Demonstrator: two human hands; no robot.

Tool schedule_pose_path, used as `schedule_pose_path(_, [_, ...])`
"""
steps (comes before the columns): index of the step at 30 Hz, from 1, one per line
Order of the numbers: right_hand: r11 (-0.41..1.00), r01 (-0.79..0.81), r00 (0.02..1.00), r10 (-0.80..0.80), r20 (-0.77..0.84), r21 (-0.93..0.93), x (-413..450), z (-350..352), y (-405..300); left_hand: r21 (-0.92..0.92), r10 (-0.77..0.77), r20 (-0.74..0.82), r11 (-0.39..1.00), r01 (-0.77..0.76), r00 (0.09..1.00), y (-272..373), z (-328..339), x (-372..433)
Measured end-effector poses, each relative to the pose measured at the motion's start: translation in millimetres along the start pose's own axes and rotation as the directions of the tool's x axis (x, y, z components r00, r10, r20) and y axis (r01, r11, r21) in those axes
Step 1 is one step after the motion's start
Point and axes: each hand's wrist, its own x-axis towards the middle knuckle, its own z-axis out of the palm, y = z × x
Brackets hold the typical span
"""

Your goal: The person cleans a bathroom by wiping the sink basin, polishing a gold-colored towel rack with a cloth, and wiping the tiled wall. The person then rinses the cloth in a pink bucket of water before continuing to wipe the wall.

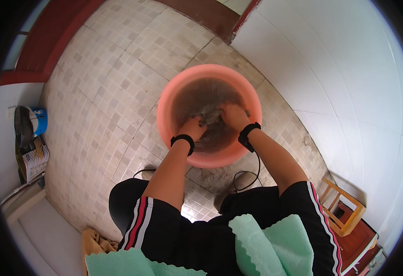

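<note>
A round pink plastic basin (pixel 165 110) stands on the tiled floor in front of me, holding murky dark water (pixel 198 93). My left hand (pixel 193 127) dips into it near the middle, fingers curled at the surface. To its right, my right hand (pixel 235 115) reaches in with its fingertips under the water. Between the hands the water is stirred up, and a blurred dark shape shows there; whether either hand grips it is hidden. A small grey-green piece (pixel 247 113) sits by the basin's inner wall beside my right hand. Black bands (pixel 183 140) circle both wrists.
Pale green cloths (pixel 270 241) lie over my lap. A thin black cable (pixel 258 172) hangs from the right wristband. A wooden stool (pixel 346 210) stands at right by a white wall (pixel 325 69). Bags and a blue-white package (pixel 38 120) are at far left. Brown cloth (pixel 98 239) lies lower left.
</note>
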Motion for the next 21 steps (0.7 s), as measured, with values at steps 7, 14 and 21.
schedule_pose_path(7, [0.921,0.052,0.991,0.0,-0.132,0.387,23,39,22,-0.832,-0.107,-0.035,0.554,0.03,0.994,-10,2,27])
schedule_pose_path(14, [0.668,0.033,0.97,0.158,-0.185,0.743,31,44,22,-0.85,-0.219,0.111,0.485,0.206,0.969,20,-4,6])
schedule_pose_path(21, [-0.197,-0.138,0.982,-0.154,0.108,0.971,7,17,-52,-0.932,-0.246,0.321,0.087,0.351,0.915,17,-22,-12])
